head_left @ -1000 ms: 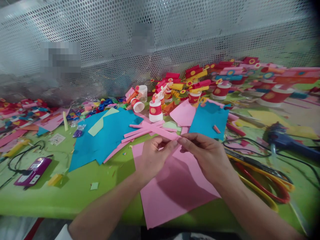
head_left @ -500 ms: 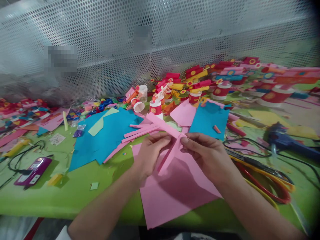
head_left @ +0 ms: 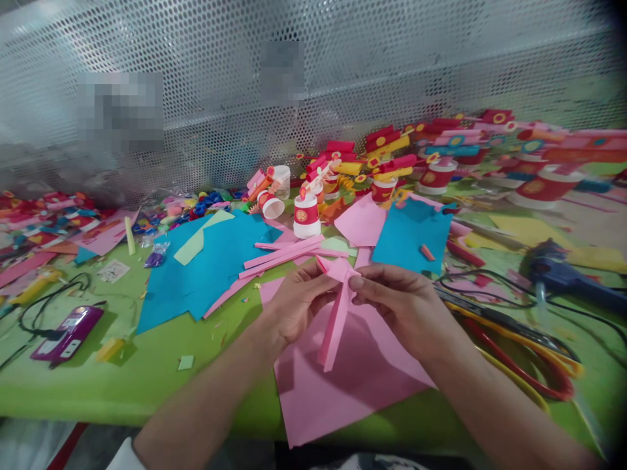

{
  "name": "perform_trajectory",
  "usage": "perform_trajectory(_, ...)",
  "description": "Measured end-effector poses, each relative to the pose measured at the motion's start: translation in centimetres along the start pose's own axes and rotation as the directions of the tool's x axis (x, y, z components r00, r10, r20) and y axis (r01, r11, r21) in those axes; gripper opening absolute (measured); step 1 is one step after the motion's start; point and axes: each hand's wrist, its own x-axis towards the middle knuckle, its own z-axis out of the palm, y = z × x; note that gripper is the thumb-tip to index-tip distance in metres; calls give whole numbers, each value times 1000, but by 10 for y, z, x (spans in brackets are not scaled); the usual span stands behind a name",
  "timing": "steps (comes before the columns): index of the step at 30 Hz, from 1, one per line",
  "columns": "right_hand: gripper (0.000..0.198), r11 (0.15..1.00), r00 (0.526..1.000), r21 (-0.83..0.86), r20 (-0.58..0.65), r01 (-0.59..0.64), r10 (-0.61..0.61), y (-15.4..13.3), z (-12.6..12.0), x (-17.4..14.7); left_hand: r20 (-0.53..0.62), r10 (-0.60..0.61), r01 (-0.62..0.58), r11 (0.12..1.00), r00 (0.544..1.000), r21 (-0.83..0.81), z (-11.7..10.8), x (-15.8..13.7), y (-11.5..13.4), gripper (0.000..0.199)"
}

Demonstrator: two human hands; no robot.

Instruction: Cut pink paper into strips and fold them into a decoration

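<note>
Head view, the only one. Left hand (head_left: 301,300): thumb and fingers pinched on the folded pink strip (head_left: 336,329), left side of its fold. Right hand (head_left: 399,294): thumb and forefinger clamped on the same fold from the right. So both gripping, tips close together, fold in the gap between.

Key relation: long axis of the strip from the fold down toward the wearer, leaning slightly left, below and between both hands. Short end pointing up and left, just over the left thumb. Fold about equally close to either hand; lower tail nearer the left, judging by the lean. Above the pink sheet (head_left: 318,408); contact of tail with sheet, cannot tell.

Around the hands: loose pink strips (head_left: 274,261) just beyond the left, blue sheet (head_left: 169,297) further left. Second blue sheet (head_left: 406,238) just past the right. Upright paper cup (head_left: 307,222) beyond both, well apart. To the right of the right hand: looped red and yellow handles (head_left: 565,391) near its forearm, glue gun (head_left: 563,271) further out. Well left of the left hand, on the green table (head_left: 122,398): yellow block (head_left: 110,349), purple box (head_left: 68,333) with cable.
</note>
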Motion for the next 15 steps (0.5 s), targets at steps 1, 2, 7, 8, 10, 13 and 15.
perform_trajectory(1, 24, 1000, 1000, -10, -3, 3, -3, 0, 0, 0, -11, -2, 2, 1000, 1000, 4, 0, 0, 1, 25)
perform_trajectory(2, 24, 1000, 1000, -20, -5, 7, -7, 0, 0, 0, -19, -7, 7, 1000, 1000, 8, 1, 0, 2, 25)
perform_trajectory(7, 27, 994, 998, -90, -5, 56, -57, 1, 1, -2, -45, 5, -4, 999, 999, 33, 5, -1, 7, 26)
perform_trajectory(8, 27, 991, 997, -112, -4, 71, -72, 0, 1, -2, -49, 12, -10, 999, 999, 35, 6, -1, 8, 25)
perform_trajectory(10, 27, 981, 995, -167, -1, 102, -103, 0, 2, -4, -56, 16, -14, 999, 998, 36, 6, -2, 9, 22)
perform_trajectory(13, 26, 959, 988, -237, 1, 153, -157, 1, 1, -5, -45, 42, -39, 997, 998, 67, 5, -3, 8, 21)
perform_trajectory(15, 28, 955, 984, -246, -10, 169, -177, 1, 1, -5, -18, 97, -94, 987, 995, 128, 6, -4, 6, 20)
